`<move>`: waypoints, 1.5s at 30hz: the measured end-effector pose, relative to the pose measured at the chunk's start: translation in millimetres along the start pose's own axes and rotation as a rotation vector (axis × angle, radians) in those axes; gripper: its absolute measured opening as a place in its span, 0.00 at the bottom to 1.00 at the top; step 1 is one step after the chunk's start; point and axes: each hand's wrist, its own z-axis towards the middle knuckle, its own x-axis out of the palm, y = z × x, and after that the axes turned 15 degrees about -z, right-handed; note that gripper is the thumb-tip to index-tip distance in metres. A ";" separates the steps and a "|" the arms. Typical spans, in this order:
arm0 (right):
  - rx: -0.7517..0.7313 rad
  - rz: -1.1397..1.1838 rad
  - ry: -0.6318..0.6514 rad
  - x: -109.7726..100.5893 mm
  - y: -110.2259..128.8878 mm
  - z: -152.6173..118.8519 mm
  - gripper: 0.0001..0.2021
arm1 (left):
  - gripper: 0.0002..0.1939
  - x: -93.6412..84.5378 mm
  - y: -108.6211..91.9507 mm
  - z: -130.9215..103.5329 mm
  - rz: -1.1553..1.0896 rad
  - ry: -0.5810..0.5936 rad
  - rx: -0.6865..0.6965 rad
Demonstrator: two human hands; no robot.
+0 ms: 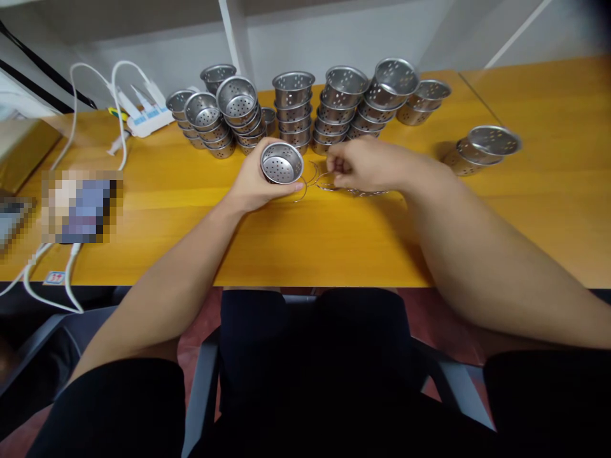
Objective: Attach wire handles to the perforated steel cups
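Note:
My left hand (255, 178) is wrapped round a perforated metal cup (282, 164), whose open mouth faces up toward me. By its thumb a thin wire ring (305, 189) shows. To the right, my right hand (360, 164) is closed, fingertips pinched together just above more thin wire rings (327, 187) lying on the table. Whether a ring is between those fingertips I cannot make out. Part of the ring pile lies hidden under the right hand.
Stacks of similar perforated cups (293, 105) line the back of the yellow table (315, 248), and another stack (484, 149) lies tilted beyond my right forearm. A white power strip (150, 117), cables and a blurred phone (88, 210) are at the left.

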 end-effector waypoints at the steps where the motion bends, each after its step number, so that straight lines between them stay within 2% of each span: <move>1: -0.004 0.051 -0.044 -3.0 -0.8 -2.7 0.12 | 0.55 0.5 0.4 -0.4 -0.007 -0.006 -0.006; 6: 0.020 0.256 -0.321 -6.3 1.6 -9.2 0.05 | 0.59 6.3 10.4 -2.3 -0.089 -0.028 -0.023; 8: 0.046 0.317 -0.375 -2.7 6.0 -7.8 0.03 | 0.60 8.2 14.6 -2.3 -0.109 -0.029 -0.031; 10: 0.069 0.357 -0.401 2.3 11.6 -4.9 0.04 | 0.61 8.6 18.0 -1.8 -0.111 -0.021 -0.034; 15: 0.146 0.368 -0.421 15.4 25.2 3.7 0.18 | 0.60 4.9 17.5 -1.3 -0.107 -0.039 -0.086; 21: 0.209 0.233 -0.393 18.6 36.8 3.7 0.31 | 0.51 8.1 -0.3 -3.1 -0.276 -0.045 -0.171; 24: 0.220 0.265 -0.432 19.1 40.2 1.7 0.30 | 0.55 12.6 -2.2 -3.7 -0.317 -0.045 -0.148; 29: 0.183 0.399 -0.509 22.3 41.4 1.3 0.22 | 0.64 14.7 4.0 -4.1 -0.184 -0.026 -0.119; 31: 0.200 0.390 -0.500 22.7 41.6 1.8 0.23 | 0.63 14.3 5.5 -4.3 -0.166 -0.014 -0.106; 34: 0.248 0.328 -0.455 21.5 42.6 2.4 0.29 | 0.61 14.4 6.6 -4.5 -0.147 -0.008 -0.080; 38: 0.238 0.286 -0.437 18.3 43.9 2.2 0.36 | 0.59 16.4 7.7 -4.0 -0.148 -0.006 -0.079; 45: 0.230 0.305 -0.427 18.2 43.2 -0.3 0.33 | 0.56 22.0 4.7 -5.4 -0.172 0.010 -0.071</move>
